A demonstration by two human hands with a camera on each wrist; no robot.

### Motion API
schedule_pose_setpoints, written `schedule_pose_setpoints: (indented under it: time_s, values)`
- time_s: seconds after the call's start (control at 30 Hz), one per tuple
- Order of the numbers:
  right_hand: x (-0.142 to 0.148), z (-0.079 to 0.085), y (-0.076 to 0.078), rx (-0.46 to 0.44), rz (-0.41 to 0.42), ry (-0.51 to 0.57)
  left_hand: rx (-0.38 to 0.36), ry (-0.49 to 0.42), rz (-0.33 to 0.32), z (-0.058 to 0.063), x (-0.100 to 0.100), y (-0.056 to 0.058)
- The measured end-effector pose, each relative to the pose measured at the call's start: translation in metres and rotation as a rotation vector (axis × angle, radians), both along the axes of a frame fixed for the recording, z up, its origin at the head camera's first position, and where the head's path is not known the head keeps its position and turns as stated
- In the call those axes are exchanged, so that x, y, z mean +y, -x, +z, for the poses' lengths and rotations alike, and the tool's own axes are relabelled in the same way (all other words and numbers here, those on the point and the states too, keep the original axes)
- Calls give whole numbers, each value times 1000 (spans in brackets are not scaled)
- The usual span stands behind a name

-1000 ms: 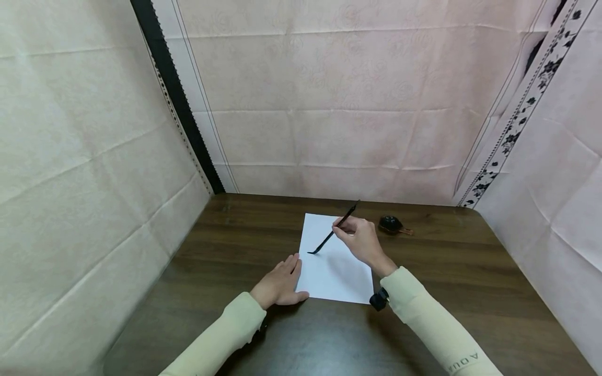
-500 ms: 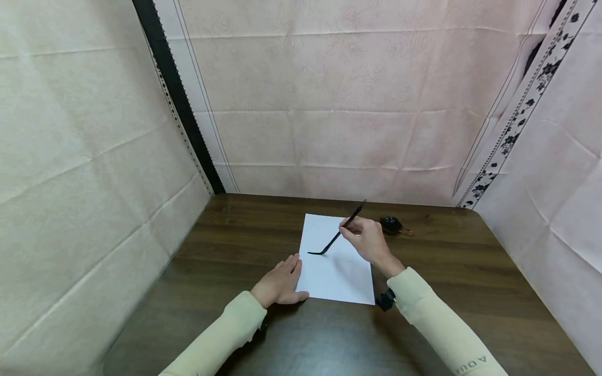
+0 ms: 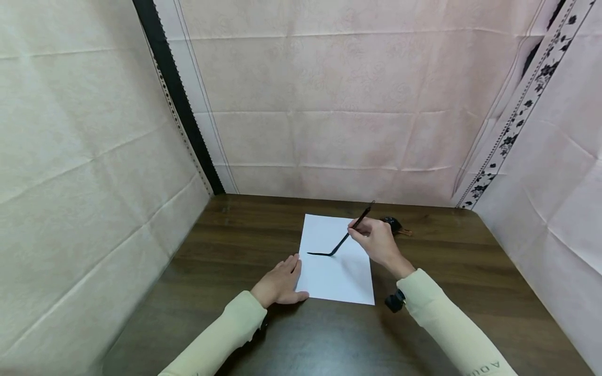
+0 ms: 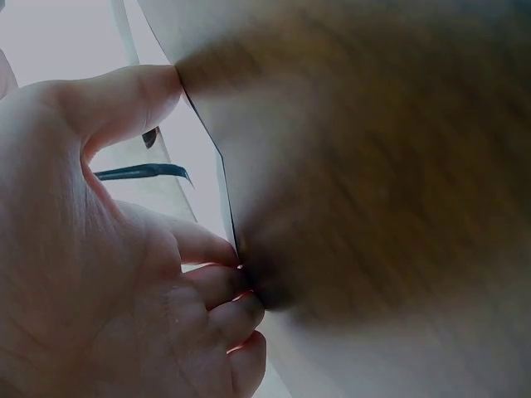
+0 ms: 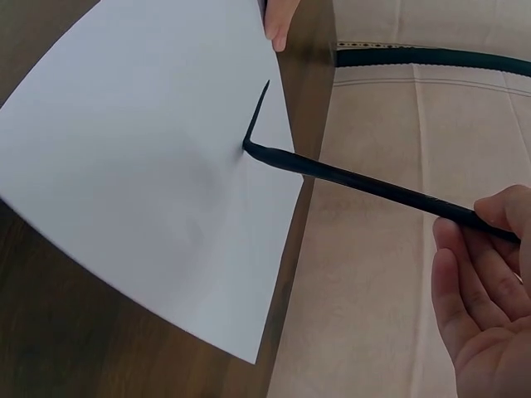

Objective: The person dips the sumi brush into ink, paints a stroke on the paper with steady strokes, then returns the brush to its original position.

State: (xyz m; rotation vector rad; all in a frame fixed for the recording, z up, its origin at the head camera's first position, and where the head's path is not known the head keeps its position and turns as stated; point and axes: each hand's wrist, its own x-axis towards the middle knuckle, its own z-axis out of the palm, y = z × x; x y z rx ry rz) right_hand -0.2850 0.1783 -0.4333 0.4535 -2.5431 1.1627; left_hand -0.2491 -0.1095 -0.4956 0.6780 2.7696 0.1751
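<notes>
My right hand (image 3: 376, 240) pinches a dark writing brush (image 3: 361, 218) partway up its handle, tilted up to the right. Its tip touches a white sheet of paper (image 3: 336, 282), at the right end of a thin black ink stroke (image 3: 319, 254). In the right wrist view the brush (image 5: 365, 184) meets the stroke (image 5: 259, 108) at an angle. My left hand (image 3: 279, 284) rests at the paper's left edge with fingers extended and thumb at the lower corner. In the left wrist view, the left hand's fingers (image 4: 220, 286) lie along the sheet's edge, with the brush tip (image 4: 149, 172) behind.
A shiny black rounded object (image 3: 392, 224) with a brown end sits behind the right hand, partly hidden by it. The brown wooden table (image 3: 235, 235) is bounded by pale cloth walls (image 3: 329, 130) at the back and sides.
My right hand has moved the brush rightward across the paper, and the black stroke has grown longer. The left hand and the paper have stayed in place.
</notes>
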Motion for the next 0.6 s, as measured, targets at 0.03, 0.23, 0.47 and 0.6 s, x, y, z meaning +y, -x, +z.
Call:
schedule_pose_setpoints:
  time_s: [0.03,0.23,0.47,0.6]
  values:
    - [2,0,-1,2,-1,-4,-1,0,-2,0,0,0]
    - [15,1,-5,23,-21,-44,-2,-2,-7,1,1,-1]
    - [27,6,-6,15,-39,-55,6,-8,-4,3,1,-3]
    - [33,9,-8,-8,-51,-75,9,-7,-4,3,2,-3]
